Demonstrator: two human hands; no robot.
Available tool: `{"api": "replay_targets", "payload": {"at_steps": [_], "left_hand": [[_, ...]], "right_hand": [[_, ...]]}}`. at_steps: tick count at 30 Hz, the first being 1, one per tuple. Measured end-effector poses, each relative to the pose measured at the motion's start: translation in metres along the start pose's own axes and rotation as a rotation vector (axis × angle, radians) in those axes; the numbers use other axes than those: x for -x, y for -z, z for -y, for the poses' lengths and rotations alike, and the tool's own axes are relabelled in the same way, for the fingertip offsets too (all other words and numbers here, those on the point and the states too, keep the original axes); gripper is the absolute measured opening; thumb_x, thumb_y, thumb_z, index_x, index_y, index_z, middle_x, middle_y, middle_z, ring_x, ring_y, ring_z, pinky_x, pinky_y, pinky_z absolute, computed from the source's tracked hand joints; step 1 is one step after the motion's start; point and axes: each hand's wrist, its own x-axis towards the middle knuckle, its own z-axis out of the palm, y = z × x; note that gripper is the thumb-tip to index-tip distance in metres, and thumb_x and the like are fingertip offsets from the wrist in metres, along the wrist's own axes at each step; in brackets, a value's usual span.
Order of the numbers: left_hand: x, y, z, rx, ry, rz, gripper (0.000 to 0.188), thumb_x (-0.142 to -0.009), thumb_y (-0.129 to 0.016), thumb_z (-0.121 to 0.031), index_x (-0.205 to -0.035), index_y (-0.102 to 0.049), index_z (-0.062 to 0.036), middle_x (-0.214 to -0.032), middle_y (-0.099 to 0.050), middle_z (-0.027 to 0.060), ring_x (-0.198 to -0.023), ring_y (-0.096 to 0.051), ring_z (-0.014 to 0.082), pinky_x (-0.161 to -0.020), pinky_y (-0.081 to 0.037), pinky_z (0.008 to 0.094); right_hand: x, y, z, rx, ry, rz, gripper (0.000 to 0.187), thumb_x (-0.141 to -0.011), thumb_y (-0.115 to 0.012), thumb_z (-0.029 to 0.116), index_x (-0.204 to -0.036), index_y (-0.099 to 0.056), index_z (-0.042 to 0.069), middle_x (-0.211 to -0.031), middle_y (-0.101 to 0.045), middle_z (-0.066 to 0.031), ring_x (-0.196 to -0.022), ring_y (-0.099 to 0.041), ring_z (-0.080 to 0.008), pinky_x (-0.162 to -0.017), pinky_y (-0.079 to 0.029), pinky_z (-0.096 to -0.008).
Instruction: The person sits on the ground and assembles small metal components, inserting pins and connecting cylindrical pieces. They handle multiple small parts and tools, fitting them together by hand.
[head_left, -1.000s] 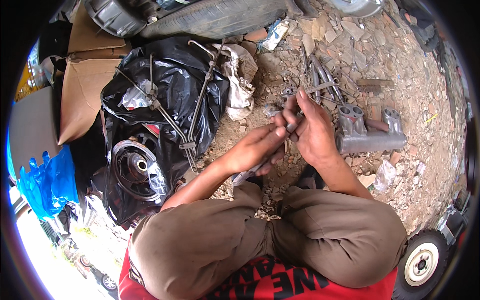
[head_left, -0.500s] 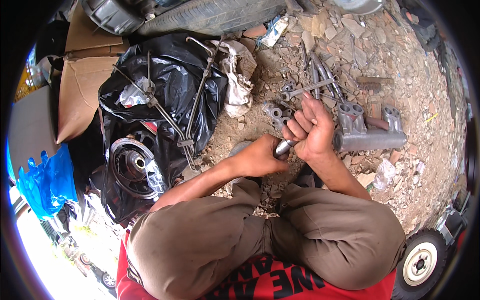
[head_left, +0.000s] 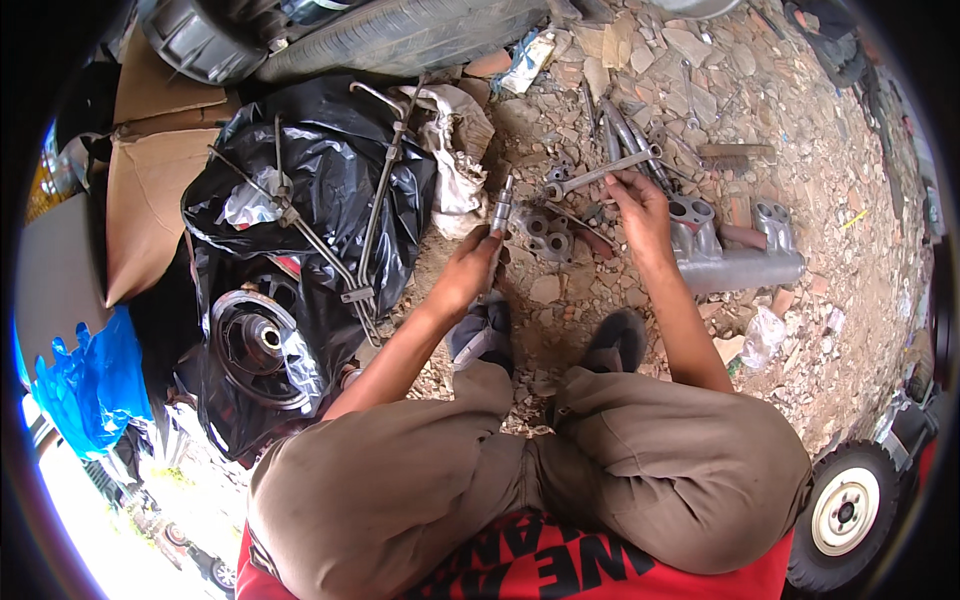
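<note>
My left hand is closed around a slim silvery metal cylinder, stepped and narrowing to a tip that points up and away from me. Over to the right, my right hand grips a combination wrench near one end between thumb and fingers. The hands are well apart. Between them on the ground sits a cluster of small round metal parts with holes. Just beyond the wrench lie several long metal cylinders. Beside my right wrist rests a grey cast-metal manifold with paired round openings.
Black plastic bags at the left carry bent metal pipes and a pulley-like wheel. A tyre lies at the far side. A wooden-backed brush and another wrench lie on the stony ground.
My hands have moved apart. The left has drawn away leftward with the cylinder, now tipped upward; the right has moved off it to the right, still holding the wrench.
</note>
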Motion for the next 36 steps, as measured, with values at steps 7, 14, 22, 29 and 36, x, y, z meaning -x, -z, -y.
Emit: {"api": "replay_targets", "payload": {"at_steps": [7, 14, 22, 29, 36], "left_hand": [[-0.003, 0.002, 0.001, -0.047, -0.063, 0.187, 0.045, -0.103, -0.048, -0.028, -0.136, -0.049, 0.0016, -0.101, -0.065, 0.0089, -0.091, -0.064, 0.0166, -0.077, -0.050, 0.0291], [0.012, -0.009, -0.012, 0.072, -0.056, 0.320, 0.052, -0.102, -0.046, -0.035, -0.134, -0.052, 0.0054, -0.130, -0.061, 0.0183, -0.124, -0.057, 0.0300, -0.102, -0.046, 0.0417], [0.007, -0.004, -0.022, 0.064, -0.113, 0.304, 0.050, -0.102, -0.046, -0.039, -0.129, -0.057, 0.0016, -0.128, -0.063, 0.0153, -0.122, -0.058, 0.0270, -0.101, -0.045, 0.0417], [0.009, -0.009, -0.029, 0.061, -0.097, 0.269, 0.046, -0.102, -0.047, -0.036, -0.126, -0.058, 0.0009, -0.124, -0.065, 0.0148, -0.117, -0.061, 0.0260, -0.099, -0.046, 0.0416], [0.012, -0.004, -0.025, 0.161, -0.085, 0.226, 0.037, -0.103, -0.048, -0.029, -0.122, -0.060, 0.0004, -0.117, -0.068, 0.0120, -0.110, -0.063, 0.0211, -0.093, -0.048, 0.0361]], "right_hand": [[0.033, -0.041, -0.001, 0.200, 0.039, 0.280, 0.040, -0.097, -0.063, 0.040, -0.097, -0.068, 0.000, -0.077, -0.067, -0.0053, -0.070, -0.060, -0.0126, -0.066, -0.047, -0.0296], [0.020, -0.027, -0.003, 0.542, -0.287, 0.344, 0.037, -0.097, -0.063, 0.037, -0.097, -0.066, 0.000, -0.082, -0.067, -0.0094, -0.074, -0.062, -0.0218, -0.071, -0.050, -0.0362], [0.001, 0.012, -0.014, 0.920, 0.295, 0.091, 0.033, -0.088, -0.073, 0.026, -0.105, -0.065, -0.001, -0.093, -0.066, -0.0203, -0.091, -0.064, -0.0395, -0.082, -0.051, -0.0452], [-0.022, -0.029, -0.017, 1.071, 0.606, 0.087, 0.027, -0.089, -0.067, 0.015, -0.113, -0.065, 0.004, -0.120, -0.059, -0.0175, -0.112, -0.057, -0.0357, -0.096, -0.045, -0.0498], [-0.052, -0.036, -0.032, 1.137, 0.546, 0.132, 0.019, -0.089, -0.069, 0.019, -0.103, -0.068, 0.007, -0.113, -0.062, -0.0137, -0.111, -0.057, -0.0332, -0.097, -0.041, -0.0506]]}}
